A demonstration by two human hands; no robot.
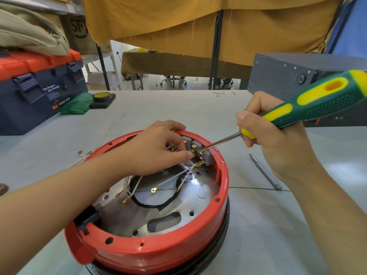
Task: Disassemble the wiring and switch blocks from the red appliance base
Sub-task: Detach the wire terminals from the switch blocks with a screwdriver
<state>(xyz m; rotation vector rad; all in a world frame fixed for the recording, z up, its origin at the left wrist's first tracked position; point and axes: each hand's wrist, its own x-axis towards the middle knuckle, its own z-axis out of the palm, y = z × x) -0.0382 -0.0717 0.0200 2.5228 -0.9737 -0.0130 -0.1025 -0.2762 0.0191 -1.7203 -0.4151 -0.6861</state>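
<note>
Your round red plastic appliance base (158, 253) sits bottom centre of the frame on the grey table (278, 235). Your left hand (156, 149) pinches a brass wire terminal (193, 153) at the grey switch blocks (196, 144); your right hand (278, 139) grips the green-and-yellow screwdriver (309, 104), tip on those terminals.

one red base (151, 253), two hands, one screwdriver (294, 112)

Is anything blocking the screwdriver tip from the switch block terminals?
Nothing visible. The screwdriver shaft reaches over the red base rim, tip already at the brass terminals, beside the left hand fingertips.
</note>
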